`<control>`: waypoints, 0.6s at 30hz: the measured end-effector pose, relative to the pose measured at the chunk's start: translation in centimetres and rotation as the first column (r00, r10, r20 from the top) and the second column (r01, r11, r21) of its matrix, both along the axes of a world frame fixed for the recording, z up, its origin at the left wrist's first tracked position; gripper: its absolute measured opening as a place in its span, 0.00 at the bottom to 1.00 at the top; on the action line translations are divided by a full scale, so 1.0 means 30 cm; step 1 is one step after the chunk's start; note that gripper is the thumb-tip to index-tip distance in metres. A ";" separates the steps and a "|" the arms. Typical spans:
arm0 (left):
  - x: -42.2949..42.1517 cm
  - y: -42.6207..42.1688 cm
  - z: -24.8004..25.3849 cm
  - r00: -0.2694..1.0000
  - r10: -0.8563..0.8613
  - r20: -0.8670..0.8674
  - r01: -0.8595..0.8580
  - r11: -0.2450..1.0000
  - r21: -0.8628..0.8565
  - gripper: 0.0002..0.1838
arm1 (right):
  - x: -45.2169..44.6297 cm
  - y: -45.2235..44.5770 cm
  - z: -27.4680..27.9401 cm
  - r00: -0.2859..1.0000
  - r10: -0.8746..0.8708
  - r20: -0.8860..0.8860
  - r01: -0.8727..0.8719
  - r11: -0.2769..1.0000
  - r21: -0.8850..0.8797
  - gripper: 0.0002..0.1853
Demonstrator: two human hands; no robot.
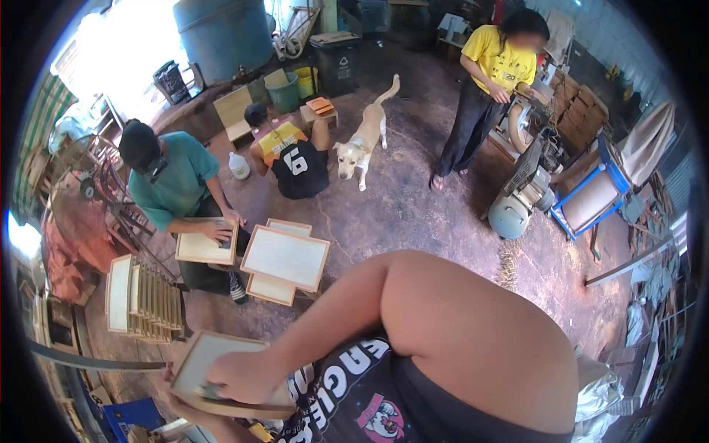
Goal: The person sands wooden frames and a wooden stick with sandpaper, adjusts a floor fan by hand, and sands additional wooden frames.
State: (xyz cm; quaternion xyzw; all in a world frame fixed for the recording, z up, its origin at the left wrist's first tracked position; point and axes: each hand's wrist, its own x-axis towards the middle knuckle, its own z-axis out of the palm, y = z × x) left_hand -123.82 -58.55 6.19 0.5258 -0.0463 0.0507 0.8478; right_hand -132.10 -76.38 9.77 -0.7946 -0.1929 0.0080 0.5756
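A shallow wooden tray (203,358) with a pale inside and a light wood rim lies tilted close to my body. My left hand (193,415) grips its near left side from below, partly hidden by the tray. Pressed onto the pale surface is my right hand (247,375), fingers curled over a small grey-green piece (212,389), mostly covered, whose kind I cannot make out. Just beyond, several similar trays (148,299) stand stacked on the floor, and a larger tray (286,258) rests on top of others.
A person in a green shirt (177,173) handles another tray (196,247). Another person (299,162) sits with back turned, near a dog (364,140). Someone in a yellow shirt (495,63) stands by a machine. A compressor (517,203) stands right; a metal bar (96,360) juts in at left.
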 end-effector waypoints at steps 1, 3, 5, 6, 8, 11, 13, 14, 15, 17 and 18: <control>0.027 0.029 -0.035 1.000 0.009 0.015 -0.009 0.999 0.031 0.30 | -0.009 -0.027 -0.030 0.996 0.083 0.040 -0.080 0.994 -0.074 0.08; 0.048 0.015 -0.046 0.999 -0.031 0.037 0.029 0.998 0.054 0.30 | 0.002 -0.034 -0.026 0.999 -0.007 0.044 0.008 1.000 -0.013 0.09; 0.021 -0.013 0.011 0.999 -0.032 0.040 0.026 0.990 0.140 0.30 | 0.089 0.043 0.018 0.989 -0.142 -0.032 0.145 0.984 0.106 0.09; 0.011 -0.034 0.035 0.997 -0.059 -0.042 0.059 0.998 -0.001 0.30 | 0.151 0.101 0.010 0.961 -0.261 -0.094 0.277 0.923 0.267 0.09; 0.058 -0.007 0.032 0.986 -0.146 0.079 0.132 0.979 0.157 0.29 | 0.136 0.072 0.028 0.974 -0.213 0.075 0.194 0.958 0.210 0.09; 0.073 0.108 -0.036 0.929 -0.148 0.340 -0.028 0.886 0.463 0.28 | 0.024 -0.004 -0.014 0.996 0.053 0.077 -0.056 0.998 0.041 0.08; 0.050 0.102 -0.072 0.978 -0.140 0.156 0.134 0.990 0.048 0.28 | 0.008 0.010 -0.103 0.988 -0.043 0.149 0.022 0.989 0.145 0.08; 0.034 0.084 -0.038 0.981 -0.137 0.136 0.128 0.989 0.070 0.28 | 0.038 0.033 -0.065 0.994 -0.062 0.094 0.044 0.983 0.180 0.08; 0.016 0.059 -0.011 0.983 -0.147 0.109 0.138 0.986 0.090 0.29 | 0.062 0.036 0.000 0.995 -0.090 0.030 0.082 0.974 0.210 0.08; -0.016 -0.004 0.058 0.983 -0.185 0.013 0.185 0.982 -0.026 0.27 | 0.101 0.029 0.078 0.993 -0.113 -0.032 0.117 0.972 0.203 0.09; -0.017 -0.014 0.085 0.984 -0.161 0.079 0.155 0.985 0.072 0.25 | 0.113 0.033 0.097 0.994 -0.105 -0.026 0.108 0.977 0.185 0.10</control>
